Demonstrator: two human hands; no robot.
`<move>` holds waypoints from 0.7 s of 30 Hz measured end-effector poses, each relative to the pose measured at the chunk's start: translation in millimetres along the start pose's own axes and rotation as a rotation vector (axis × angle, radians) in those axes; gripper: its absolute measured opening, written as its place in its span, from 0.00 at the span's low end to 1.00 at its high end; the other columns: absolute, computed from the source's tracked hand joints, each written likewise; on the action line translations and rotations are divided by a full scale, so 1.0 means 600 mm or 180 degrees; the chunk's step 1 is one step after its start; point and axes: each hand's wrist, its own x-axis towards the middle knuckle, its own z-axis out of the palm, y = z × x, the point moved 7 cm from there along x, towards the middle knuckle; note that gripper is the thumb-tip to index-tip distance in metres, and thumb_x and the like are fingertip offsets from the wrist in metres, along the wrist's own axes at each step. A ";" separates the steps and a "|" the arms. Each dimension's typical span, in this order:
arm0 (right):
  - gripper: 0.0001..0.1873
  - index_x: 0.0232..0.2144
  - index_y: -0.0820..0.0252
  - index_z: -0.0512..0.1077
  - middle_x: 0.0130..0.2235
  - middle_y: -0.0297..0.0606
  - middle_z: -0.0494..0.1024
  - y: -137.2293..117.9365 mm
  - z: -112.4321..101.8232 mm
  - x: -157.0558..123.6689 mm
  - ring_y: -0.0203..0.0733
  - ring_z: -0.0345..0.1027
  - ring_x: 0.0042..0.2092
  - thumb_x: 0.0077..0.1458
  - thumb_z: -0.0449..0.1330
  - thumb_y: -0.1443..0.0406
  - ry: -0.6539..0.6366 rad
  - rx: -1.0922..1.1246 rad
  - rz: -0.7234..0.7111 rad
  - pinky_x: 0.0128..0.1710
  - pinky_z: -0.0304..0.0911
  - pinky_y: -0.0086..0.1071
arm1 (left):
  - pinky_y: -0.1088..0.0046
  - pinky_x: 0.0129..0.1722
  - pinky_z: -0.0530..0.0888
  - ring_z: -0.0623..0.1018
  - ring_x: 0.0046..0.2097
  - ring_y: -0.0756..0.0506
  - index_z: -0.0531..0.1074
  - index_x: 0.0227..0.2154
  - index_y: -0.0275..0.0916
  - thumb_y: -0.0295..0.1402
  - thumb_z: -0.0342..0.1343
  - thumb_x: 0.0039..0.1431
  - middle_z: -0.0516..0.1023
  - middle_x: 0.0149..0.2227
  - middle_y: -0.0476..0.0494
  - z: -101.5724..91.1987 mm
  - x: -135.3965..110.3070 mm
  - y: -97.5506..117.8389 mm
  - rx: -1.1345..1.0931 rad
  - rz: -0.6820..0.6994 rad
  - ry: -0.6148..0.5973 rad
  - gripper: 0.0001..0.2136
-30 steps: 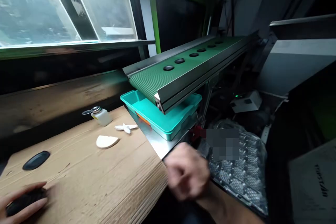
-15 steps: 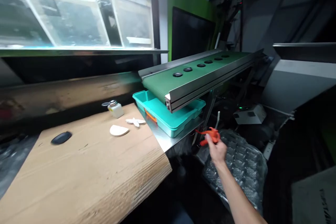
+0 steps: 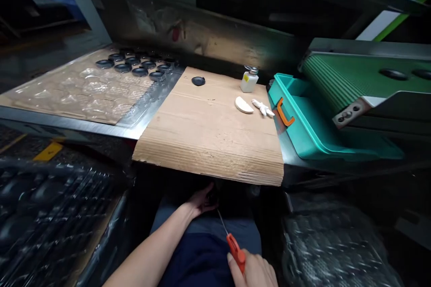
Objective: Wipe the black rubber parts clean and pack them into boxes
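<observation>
My right hand [image 3: 253, 270] is closed around an orange air blow gun [image 3: 236, 251] at the bottom of the view. Its thin metal nozzle points up toward my left hand [image 3: 202, 202], below the front edge of the cardboard. Fingers of the left hand curl around a dark piece [image 3: 212, 197], whose shape is lost in shadow. On the cardboard sheet [image 3: 202, 121] lies a black oval part [image 3: 198, 81]. Farther right are a white half-round pad [image 3: 244, 105], white finger cots [image 3: 263, 108] and a small white pump bottle [image 3: 249, 80].
A clear blister tray [image 3: 84, 92] at left holds several black round parts [image 3: 123, 67]. The teal bin [image 3: 303, 130] sits beneath the end of a green conveyor [image 3: 343, 71] carrying black parts. Stacked clear trays [image 3: 340, 246] stand low at right, with wrapped trays [image 3: 50, 215] at lower left.
The view has swung left and down. My right hand has brought the orange air gun from beside the conveyor to my lap. My left hand has come into view with a dark piece.
</observation>
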 end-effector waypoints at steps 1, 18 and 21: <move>0.25 0.36 0.54 0.75 0.35 0.44 0.80 -0.013 -0.004 0.005 0.57 0.76 0.40 0.65 0.43 0.51 -0.0010 -0.0110 -0.0101 0.42 0.66 0.44 | 0.61 0.41 0.81 0.80 0.38 0.41 0.68 0.46 0.33 0.47 0.65 0.56 0.77 0.38 0.36 -0.003 0.004 0.000 0.0031 0.0032 0.0008 0.24; 0.27 0.32 0.54 0.74 0.35 0.42 0.80 -0.037 -0.106 0.031 0.57 0.75 0.41 0.66 0.42 0.49 -0.0040 -0.0009 -0.0174 0.38 0.57 0.40 | 0.60 0.65 0.60 0.69 0.60 0.37 0.78 0.48 0.47 0.25 0.70 0.40 0.74 0.55 0.45 0.032 -0.056 0.030 0.2122 0.2147 -0.0671 0.27; 0.26 0.32 0.55 0.74 0.35 0.42 0.80 -0.033 -0.107 0.035 0.56 0.75 0.41 0.66 0.42 0.49 -0.0010 -0.0007 -0.0126 0.37 0.56 0.39 | 0.62 0.64 0.62 0.69 0.59 0.38 0.78 0.48 0.47 0.25 0.70 0.42 0.73 0.56 0.45 0.039 -0.060 0.033 0.2109 0.2221 -0.0732 0.26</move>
